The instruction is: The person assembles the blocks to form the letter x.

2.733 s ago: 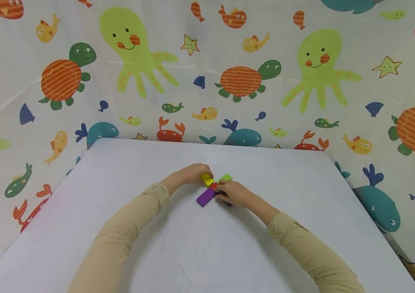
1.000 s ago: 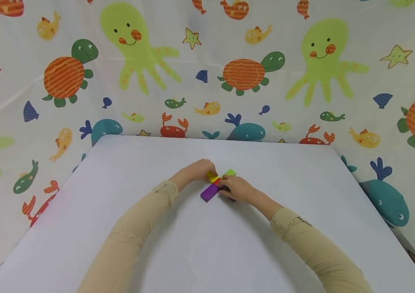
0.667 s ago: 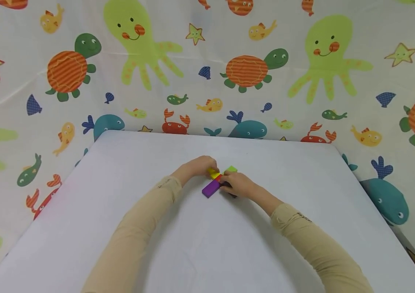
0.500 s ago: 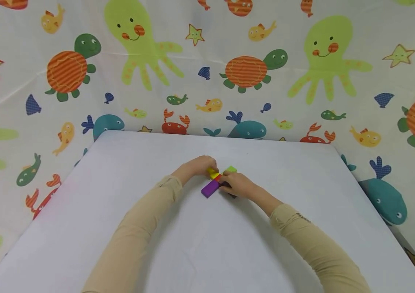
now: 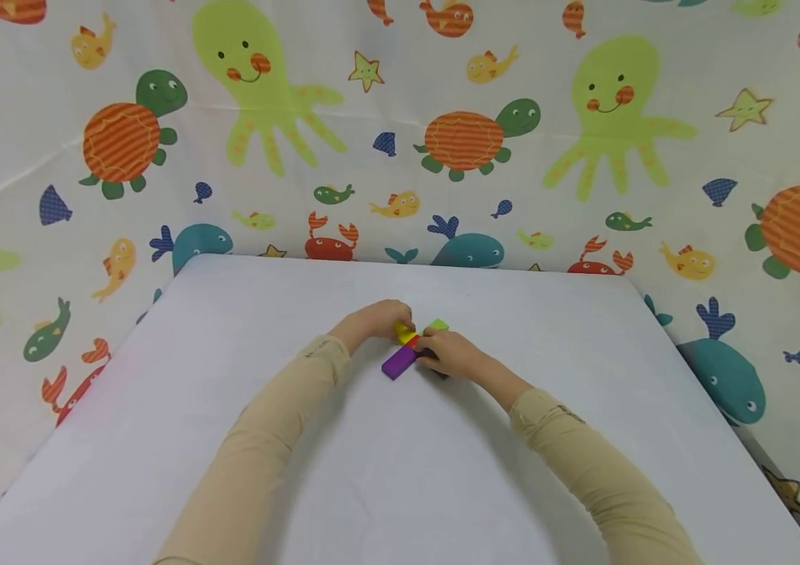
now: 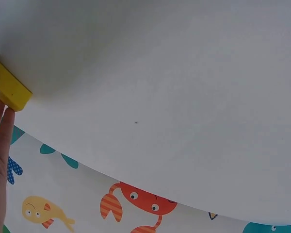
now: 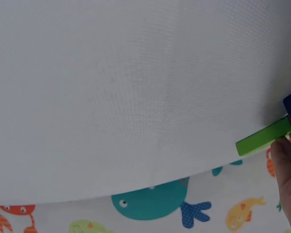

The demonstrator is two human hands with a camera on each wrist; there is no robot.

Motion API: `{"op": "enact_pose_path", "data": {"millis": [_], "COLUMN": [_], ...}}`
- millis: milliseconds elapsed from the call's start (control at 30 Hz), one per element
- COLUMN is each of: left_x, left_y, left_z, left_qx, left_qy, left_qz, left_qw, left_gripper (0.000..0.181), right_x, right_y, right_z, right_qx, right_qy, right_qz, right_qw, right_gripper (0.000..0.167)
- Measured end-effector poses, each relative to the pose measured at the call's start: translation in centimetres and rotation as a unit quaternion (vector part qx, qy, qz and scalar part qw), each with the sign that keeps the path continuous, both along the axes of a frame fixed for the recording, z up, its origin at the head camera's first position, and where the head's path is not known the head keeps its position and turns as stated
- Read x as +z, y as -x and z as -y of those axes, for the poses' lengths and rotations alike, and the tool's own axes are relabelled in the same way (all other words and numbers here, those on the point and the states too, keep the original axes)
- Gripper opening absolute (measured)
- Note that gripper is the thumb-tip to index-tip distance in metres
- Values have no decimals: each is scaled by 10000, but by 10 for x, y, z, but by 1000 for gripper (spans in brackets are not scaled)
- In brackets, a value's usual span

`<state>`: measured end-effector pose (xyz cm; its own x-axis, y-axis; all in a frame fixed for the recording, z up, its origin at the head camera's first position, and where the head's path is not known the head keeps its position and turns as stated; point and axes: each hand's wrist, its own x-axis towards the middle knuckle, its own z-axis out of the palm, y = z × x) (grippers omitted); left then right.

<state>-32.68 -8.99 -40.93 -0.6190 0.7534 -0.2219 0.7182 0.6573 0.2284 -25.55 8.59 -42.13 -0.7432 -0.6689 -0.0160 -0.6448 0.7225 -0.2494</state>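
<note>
In the head view, coloured blocks meet in a cross around a small red block (image 5: 413, 341). My left hand (image 5: 376, 318) pinches the yellow block (image 5: 405, 337), whose near end appears to touch the red one. My right hand (image 5: 455, 353) grips the dark blue block (image 5: 443, 375) and covers most of it; its fingertips reach the red block. A purple block (image 5: 399, 363) extends toward the near left, and a green block (image 5: 438, 324) toward the far right. In the right wrist view, fingers (image 7: 285, 162) touch the green block's side, beside the dark blue block's corner.
The blocks lie on a white-covered table (image 5: 386, 471). Behind it and along its sides hangs a curtain (image 5: 400, 78) printed with sea animals. The table's far edge lies a short way beyond the blocks.
The yellow block has come down and in against the red block, with my left hand still pinching it. My right hand keeps its place on the blocks. The head view has shifted slightly.
</note>
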Motion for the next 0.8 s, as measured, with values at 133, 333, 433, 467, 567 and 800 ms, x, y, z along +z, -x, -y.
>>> {"op": "enact_pose_path", "data": {"millis": [133, 333, 433, 467, 567, 800], "left_x": [-2, 1, 1, 1, 0, -2], "left_y": [0, -2, -2, 0, 2, 6], "left_z": [-2, -2, -2, -1, -2, -4], "left_qx": [204, 335, 344, 298, 222, 249], "left_qy": [223, 51, -49, -55, -95, 15], "left_qz": [72, 115, 77, 19, -29, 164], "left_qw": [9995, 9994, 9994, 9995, 9997, 9996], "left_gripper": [35, 33, 32, 32, 32, 34], "right_x": [-3, -1, -1, 0, 2, 3], "right_y": [0, 2, 3, 4, 6, 7], "right_z": [1, 0, -1, -1, -2, -3], "right_qx": [119, 49, 16, 12, -10, 63], "right_qy": [21, 7, -2, -15, -102, -360], "right_qz": [16, 14, 68, 100, 150, 255], "right_qw": [9999, 10000, 10000, 9999, 9998, 9990], "right_gripper": [24, 23, 24, 25, 26, 27]}}
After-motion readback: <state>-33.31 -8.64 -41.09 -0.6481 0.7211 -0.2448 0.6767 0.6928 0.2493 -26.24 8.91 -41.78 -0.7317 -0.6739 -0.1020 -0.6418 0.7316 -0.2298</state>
